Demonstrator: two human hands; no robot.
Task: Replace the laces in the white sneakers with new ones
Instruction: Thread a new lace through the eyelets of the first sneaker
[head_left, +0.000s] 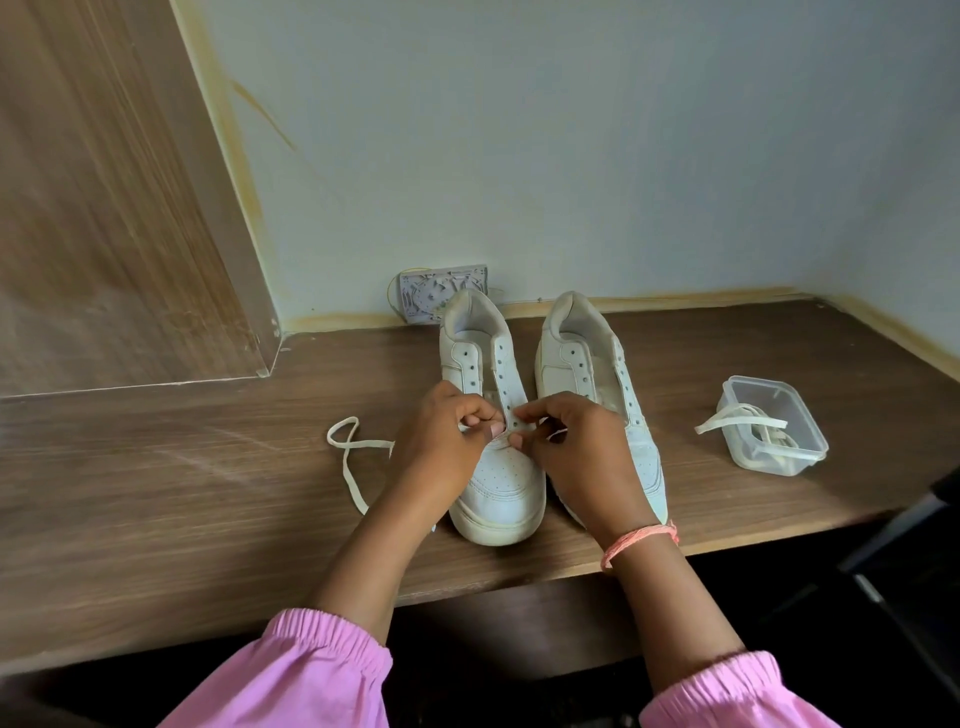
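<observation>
Two white sneakers stand side by side on the wooden table (182, 467), toes toward me, with bare eyelets. Over the lowest eyelets of the left sneaker (498, 483), my left hand (441, 441) pinches a white lace (353, 457) whose free end loops across the table to the left. My right hand (571, 447) pinches the same lace at the other side of the tongue. The right sneaker (587, 358) is partly hidden behind my right hand.
A clear plastic container (774, 426) holding more white laces sits at the right, one lace hanging over its rim. A small grey plate (441, 291) leans on the wall behind the shoes. A wooden panel (104, 208) rises at left. The table edge runs near me.
</observation>
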